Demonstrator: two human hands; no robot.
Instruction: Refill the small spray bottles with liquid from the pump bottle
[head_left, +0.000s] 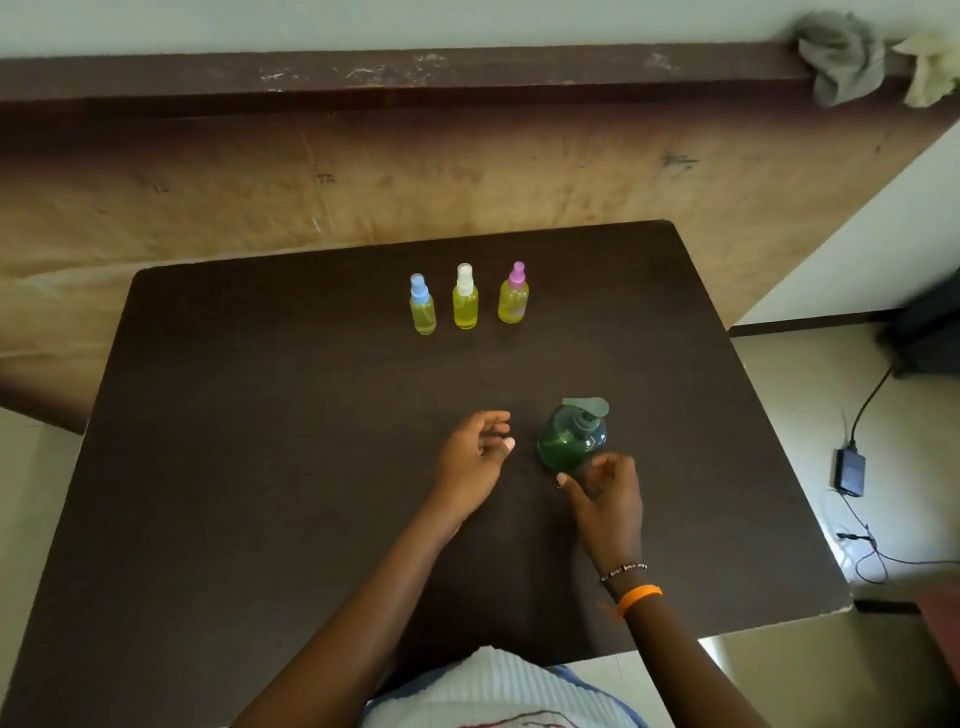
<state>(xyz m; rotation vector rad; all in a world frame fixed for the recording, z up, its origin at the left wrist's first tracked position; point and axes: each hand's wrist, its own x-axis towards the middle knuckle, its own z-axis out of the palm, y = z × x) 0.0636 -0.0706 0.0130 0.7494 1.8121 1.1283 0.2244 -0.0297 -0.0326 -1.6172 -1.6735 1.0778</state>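
The pump bottle (571, 441) is standing on the table (260, 467) near the person, with the right hand (608, 499) just beside its base and the left hand (472, 457) hovering to its left, both grips released and grasping nothing. A careless reach is risking tipping it. The three spray bottles (465, 304) are standing capped, well apart toward the far edge, leaving open room between.

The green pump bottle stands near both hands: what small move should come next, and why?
Probably the right hand should close around the green pump bottle. Its fingers are curled just beside the bottle and seem to hold nothing yet, while the left hand is open and apart. The three small spray bottles stand capped in a row farther back on the table, so the pump bottle must be held first.
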